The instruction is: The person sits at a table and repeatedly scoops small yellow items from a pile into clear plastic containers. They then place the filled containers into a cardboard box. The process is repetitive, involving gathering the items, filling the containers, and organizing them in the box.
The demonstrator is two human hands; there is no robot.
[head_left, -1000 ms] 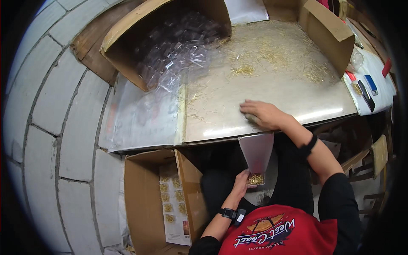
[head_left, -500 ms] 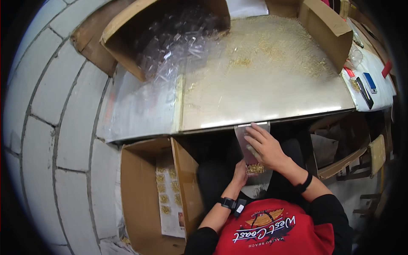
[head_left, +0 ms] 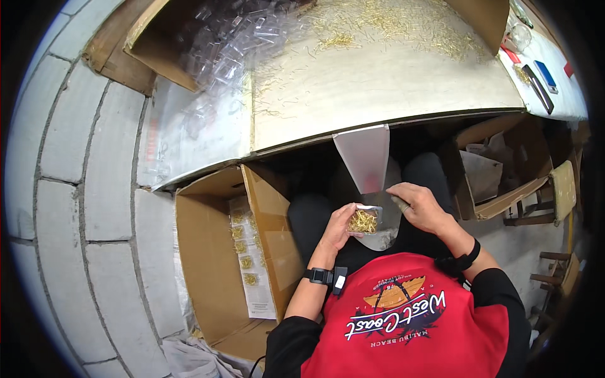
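Since half a second ago, the small clear box (head_left: 379,216) has come away from the lower end of the pale chute (head_left: 364,154), and the right hand (head_left: 421,205), then over the chute, is now off to its right. The box sits just below the centre of the frame, filled with gold wire pieces (head_left: 362,222). The left hand (head_left: 338,225) grips its left side, fingers bent round it, forearm rising from the lower edge. The right hand is half curled, thumb near the fingers; I cannot tell whether it pinches anything. The step looks like tending a freshly filled box; the next move calls for keeping it level. Beyond lies the desk (head_left: 378,94), strewn with more wire; clear boxes (head_left: 233,53) heap up at upper left, and a cardboard box (head_left: 211,277) stands at lower left.
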